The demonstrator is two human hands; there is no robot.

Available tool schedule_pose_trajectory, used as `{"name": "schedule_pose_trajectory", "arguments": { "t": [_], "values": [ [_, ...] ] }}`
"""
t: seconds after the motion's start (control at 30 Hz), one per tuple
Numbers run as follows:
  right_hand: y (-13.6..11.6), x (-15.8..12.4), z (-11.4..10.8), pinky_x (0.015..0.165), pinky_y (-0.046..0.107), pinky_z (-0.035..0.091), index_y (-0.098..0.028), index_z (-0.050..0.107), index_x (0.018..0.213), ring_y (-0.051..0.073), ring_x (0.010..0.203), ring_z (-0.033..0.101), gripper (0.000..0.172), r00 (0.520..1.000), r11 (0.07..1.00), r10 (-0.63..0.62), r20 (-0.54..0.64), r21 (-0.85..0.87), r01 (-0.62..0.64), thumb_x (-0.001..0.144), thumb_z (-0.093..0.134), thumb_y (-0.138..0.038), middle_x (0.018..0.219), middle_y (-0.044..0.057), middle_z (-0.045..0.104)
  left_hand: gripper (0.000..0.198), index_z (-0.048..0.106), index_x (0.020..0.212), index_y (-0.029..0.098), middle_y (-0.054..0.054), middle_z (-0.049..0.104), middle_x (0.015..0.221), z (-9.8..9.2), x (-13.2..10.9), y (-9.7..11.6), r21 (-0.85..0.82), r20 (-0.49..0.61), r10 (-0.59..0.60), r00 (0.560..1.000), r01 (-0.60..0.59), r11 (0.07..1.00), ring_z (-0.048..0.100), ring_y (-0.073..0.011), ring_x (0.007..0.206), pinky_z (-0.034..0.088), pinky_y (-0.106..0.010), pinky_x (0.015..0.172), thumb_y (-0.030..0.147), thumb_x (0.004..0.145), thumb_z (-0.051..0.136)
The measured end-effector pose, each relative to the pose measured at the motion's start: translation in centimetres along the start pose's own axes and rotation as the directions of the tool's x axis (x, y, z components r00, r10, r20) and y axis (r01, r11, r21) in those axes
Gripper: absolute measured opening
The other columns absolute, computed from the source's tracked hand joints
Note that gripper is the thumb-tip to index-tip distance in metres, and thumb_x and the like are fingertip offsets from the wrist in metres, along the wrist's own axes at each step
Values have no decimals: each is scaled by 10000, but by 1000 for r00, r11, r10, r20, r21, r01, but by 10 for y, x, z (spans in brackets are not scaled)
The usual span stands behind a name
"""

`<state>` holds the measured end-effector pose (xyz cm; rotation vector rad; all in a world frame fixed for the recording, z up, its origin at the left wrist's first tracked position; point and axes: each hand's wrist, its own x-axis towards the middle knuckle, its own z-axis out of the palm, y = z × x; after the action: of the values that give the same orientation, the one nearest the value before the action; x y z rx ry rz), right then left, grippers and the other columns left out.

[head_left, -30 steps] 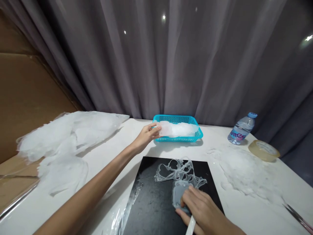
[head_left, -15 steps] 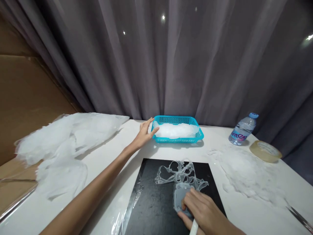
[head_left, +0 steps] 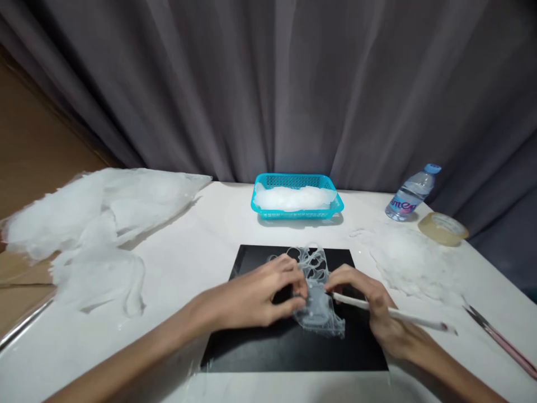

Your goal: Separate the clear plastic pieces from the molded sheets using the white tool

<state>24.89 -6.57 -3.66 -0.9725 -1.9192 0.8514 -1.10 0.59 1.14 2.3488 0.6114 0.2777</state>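
On the black board (head_left: 251, 350) lies a translucent, blue-grey squarish piece (head_left: 316, 308) with clear, lacy film (head_left: 314, 260) spreading from its far side and right edge. My left hand (head_left: 268, 291) is closed, its thumb and fingers pinching the left edge of this piece. A slim white stick, which looks like a brush (head_left: 394, 314), rests in my right hand (head_left: 377, 310), its tufted end pointing right. The fingertips of that hand touch the right edge of the piece.
Behind the board stands a blue basket (head_left: 297, 214) with white fluffy sheet material (head_left: 293, 198). More white sheets (head_left: 100, 218) lie at left. To the right are a water bottle (head_left: 413, 193), a tape roll (head_left: 442, 229), a thin white fibrous layer (head_left: 415, 260) and pink-handled scissors (head_left: 501, 341).
My left hand has left the basket and come down to the translucent piece. My right hand has shifted to its right edge, and the brush now points right. The view has tilted down.
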Motion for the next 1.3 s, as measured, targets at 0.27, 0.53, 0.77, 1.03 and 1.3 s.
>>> {"name": "schedule_pose_trajectory", "arguments": {
  "t": [0.27,0.53,0.77,1.03,1.3],
  "values": [
    [6,-2,0,716,256,476,-214,622,773,120,748,628,322,955,980,199,221,-42,-194,1046,562,-372,808,-13,648,447,593,1351,233,-126,521,1528,30,-2,-48,114,53,71,996,-77,991,498,-286,1419,431,-475,1170,436,964,689],
    [22,-8,19,770,245,525,-231,670,993,134,841,666,18,996,996,86,10,-2,-86,980,661,-221,946,10,692,382,624,1336,202,-135,556,1510,14,-9,-51,307,-71,164,984,-135,942,500,-293,1422,420,-494,1175,329,978,663],
    [15,-1,33,874,270,545,-222,696,1047,162,934,695,127,968,984,-61,-245,-178,17,966,651,-134,999,38,722,347,602,1380,144,-122,705,1293,61,-47,-19,482,-203,214,956,-92,871,668,-263,1167,519,-397,1015,244,1056,523],
    [17,4,39,870,292,558,-206,714,1032,175,931,699,93,998,999,40,54,-7,-40,997,631,-231,1004,61,736,383,576,1422,155,-136,701,1264,70,-53,-19,498,-189,158,969,-44,866,648,-290,1226,546,-430,1013,209,1064,451],
    [17,-2,40,940,369,524,-226,727,1029,198,999,657,84,996,994,-55,69,-88,61,984,660,-200,1000,49,750,352,619,1335,99,-142,738,1191,79,-55,-7,596,-210,163,964,-6,803,699,-280,1098,562,-409,946,184,1078,393]
  ]
}}
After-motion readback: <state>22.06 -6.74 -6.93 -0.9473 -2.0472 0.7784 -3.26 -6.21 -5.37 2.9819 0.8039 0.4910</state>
